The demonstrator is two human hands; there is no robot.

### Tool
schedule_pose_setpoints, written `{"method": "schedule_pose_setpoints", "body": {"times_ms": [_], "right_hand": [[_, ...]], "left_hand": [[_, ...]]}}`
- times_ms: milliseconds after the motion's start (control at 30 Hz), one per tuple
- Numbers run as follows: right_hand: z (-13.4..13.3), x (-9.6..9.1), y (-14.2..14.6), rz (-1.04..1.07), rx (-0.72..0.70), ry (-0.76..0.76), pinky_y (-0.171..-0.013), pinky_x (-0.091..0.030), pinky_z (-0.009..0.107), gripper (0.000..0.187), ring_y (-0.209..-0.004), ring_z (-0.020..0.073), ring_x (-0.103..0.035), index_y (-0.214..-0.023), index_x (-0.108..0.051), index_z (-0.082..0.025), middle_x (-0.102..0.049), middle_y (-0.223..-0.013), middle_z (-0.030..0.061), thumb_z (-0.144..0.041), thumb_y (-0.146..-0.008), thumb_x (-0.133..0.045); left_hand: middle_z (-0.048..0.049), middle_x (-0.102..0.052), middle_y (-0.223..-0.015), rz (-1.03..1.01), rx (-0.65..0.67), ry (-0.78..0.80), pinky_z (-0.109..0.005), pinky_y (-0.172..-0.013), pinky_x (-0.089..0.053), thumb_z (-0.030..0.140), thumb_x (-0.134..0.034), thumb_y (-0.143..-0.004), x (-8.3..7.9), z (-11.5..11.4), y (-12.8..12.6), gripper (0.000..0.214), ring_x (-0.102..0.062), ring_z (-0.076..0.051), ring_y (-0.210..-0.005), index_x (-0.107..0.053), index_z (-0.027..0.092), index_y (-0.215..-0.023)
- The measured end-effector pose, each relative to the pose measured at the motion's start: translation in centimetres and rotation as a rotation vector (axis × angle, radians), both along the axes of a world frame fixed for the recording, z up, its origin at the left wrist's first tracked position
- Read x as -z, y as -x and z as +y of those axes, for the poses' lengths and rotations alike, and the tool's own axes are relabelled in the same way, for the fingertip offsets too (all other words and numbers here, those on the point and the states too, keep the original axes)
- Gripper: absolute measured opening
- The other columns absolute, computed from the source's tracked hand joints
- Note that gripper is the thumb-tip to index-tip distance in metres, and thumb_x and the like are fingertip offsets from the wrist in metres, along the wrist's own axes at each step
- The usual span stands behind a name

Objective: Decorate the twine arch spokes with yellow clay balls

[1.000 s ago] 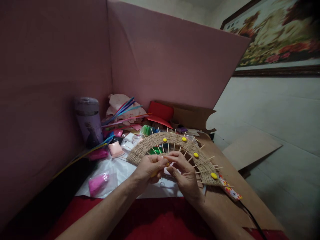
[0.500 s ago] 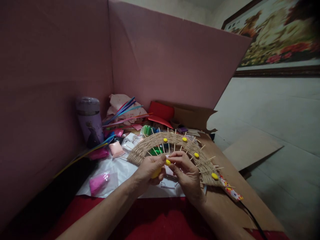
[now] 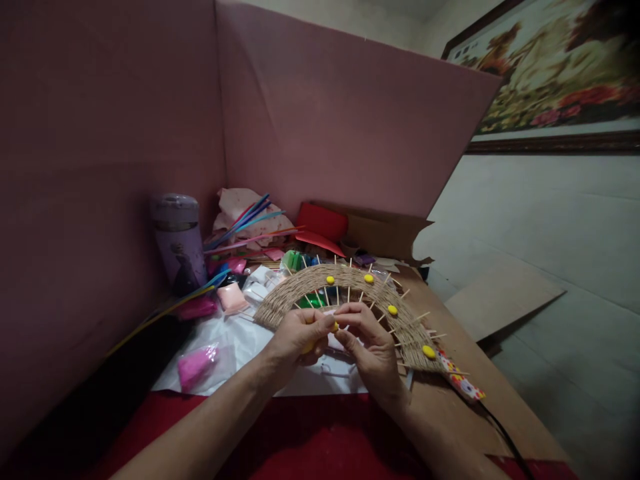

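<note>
My left hand [image 3: 296, 339] is closed around a lump of yellow modelling clay [image 3: 309, 347], mostly hidden by the fingers. Between both hands' fingertips shows a small bit of the yellow clay [image 3: 336, 327]. My right hand [image 3: 373, 353] is closed, its thumb and fingers pinching at that bit. Just beyond the hands lies a fan-shaped arch of woven brown twine [image 3: 305, 285] on thin wooden sticks. Several flat yellow clay dots sit on it, among them one yellow dot [image 3: 369, 279] near the top and another yellow dot [image 3: 429, 352] low on the right.
A purple tumbler [image 3: 179, 247] stands at the left beside pipe cleaners [image 3: 250, 220] and bagged clay, including a pink packet [image 3: 197, 368]. White sheeting [image 3: 240, 347] lies under the hands. Cardboard [image 3: 480, 400] extends to the right, with a floral-patterned strip [image 3: 463, 381] and black cable [image 3: 505, 433]. Pink panels [image 3: 325, 120] rise behind.
Both hands stay in nearly the same place. The fingertips have closed further over the small yellow clay bit, and less of the yellow in the left hand shows.
</note>
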State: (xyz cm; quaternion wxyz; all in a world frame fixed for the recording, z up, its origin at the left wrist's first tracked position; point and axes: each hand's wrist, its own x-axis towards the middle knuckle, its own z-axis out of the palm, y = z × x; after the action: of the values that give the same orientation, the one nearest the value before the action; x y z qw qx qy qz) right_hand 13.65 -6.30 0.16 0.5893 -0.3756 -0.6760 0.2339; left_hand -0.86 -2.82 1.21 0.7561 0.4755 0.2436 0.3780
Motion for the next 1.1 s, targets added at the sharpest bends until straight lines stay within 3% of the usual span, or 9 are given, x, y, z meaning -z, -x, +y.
{"method": "schedule_pose_setpoints", "body": {"times_ms": [100,300,433,633,800,967,1100], "right_hand": [[0.02,-0.01,0.02,0.024,0.029,-0.026,-0.075,-0.048,0.03,0.011,-0.091,0.0175,-0.056,-0.087,-0.069,-0.026,-0.055,-0.096,0.0036,-0.02,-0.083,-0.061],[0.01,0.16,-0.12,-0.031,-0.017,0.01,-0.076,-0.05,0.032,0.02,-0.094,0.0189,-0.055,-0.103,-0.067,-0.027,-0.054,-0.101,0.0052,-0.024,-0.084,-0.061],[0.01,0.11,-0.1,-0.003,0.006,0.016,-0.077,-0.049,0.032,0.014,-0.093,0.0181,-0.056,-0.094,-0.068,-0.027,-0.055,-0.099,0.0043,-0.022,-0.085,-0.059],[-0.03,0.02,0.02,-0.018,-0.019,0.003,-0.075,-0.049,0.032,0.018,-0.092,0.0183,-0.056,-0.099,-0.067,-0.027,-0.055,-0.1,0.0044,-0.022,-0.083,-0.061],[-0.08,-0.03,0.04,0.015,0.011,0.003,-0.076,-0.049,0.032,0.012,-0.091,0.0181,-0.056,-0.09,-0.069,-0.026,-0.055,-0.095,0.004,-0.021,-0.084,-0.06],[-0.04,-0.08,0.07,-0.011,-0.01,-0.003,-0.075,-0.05,0.032,0.017,-0.093,0.0192,-0.056,-0.098,-0.068,-0.027,-0.056,-0.098,0.0049,-0.024,-0.082,-0.062],[-0.04,-0.12,0.14,0.026,0.028,-0.004,-0.073,-0.05,0.031,0.009,-0.09,0.0185,-0.057,-0.088,-0.068,-0.024,-0.057,-0.095,0.0046,-0.023,-0.082,-0.062]], "left_hand": [[0.0052,-0.044,-0.039,0.016,0.028,0.001,-0.018,-0.033,-0.012,0.059,-0.064,-0.068,-0.08,-0.08,0.01,0.046,-0.026,-0.003,-0.03,-0.052,0.015,-0.065],[0.0063,-0.043,-0.038,0.007,0.0,0.0,-0.018,-0.033,-0.012,0.053,-0.072,-0.062,-0.33,-0.15,0.08,0.045,-0.026,-0.002,-0.03,-0.048,0.015,-0.06],[0.0052,-0.043,-0.039,0.041,0.018,0.002,-0.018,-0.033,-0.01,0.061,-0.063,-0.067,-0.31,-0.23,0.03,0.048,-0.026,-0.003,-0.03,-0.052,0.014,-0.065],[0.0067,-0.042,-0.039,0.018,-0.01,-0.006,-0.019,-0.034,-0.012,0.056,-0.07,-0.062,-0.21,-0.13,0.03,0.047,-0.026,-0.002,-0.03,-0.048,0.016,-0.061],[0.0058,-0.042,-0.038,0.037,0.026,-0.011,-0.019,-0.034,-0.01,0.06,-0.064,-0.067,-0.31,-0.22,0.03,0.048,-0.025,-0.003,-0.03,-0.052,0.015,-0.065],[0.0068,-0.041,-0.037,0.021,-0.008,-0.005,-0.019,-0.033,-0.011,0.059,-0.071,-0.06,-0.25,-0.18,-0.02,0.049,-0.025,-0.002,-0.03,-0.046,0.016,-0.059],[0.006,-0.042,-0.038,0.051,0.015,-0.009,-0.018,-0.033,-0.01,0.065,-0.064,-0.063,-0.31,-0.2,-0.04,0.051,-0.025,-0.003,-0.029,-0.05,0.015,-0.062]]}}
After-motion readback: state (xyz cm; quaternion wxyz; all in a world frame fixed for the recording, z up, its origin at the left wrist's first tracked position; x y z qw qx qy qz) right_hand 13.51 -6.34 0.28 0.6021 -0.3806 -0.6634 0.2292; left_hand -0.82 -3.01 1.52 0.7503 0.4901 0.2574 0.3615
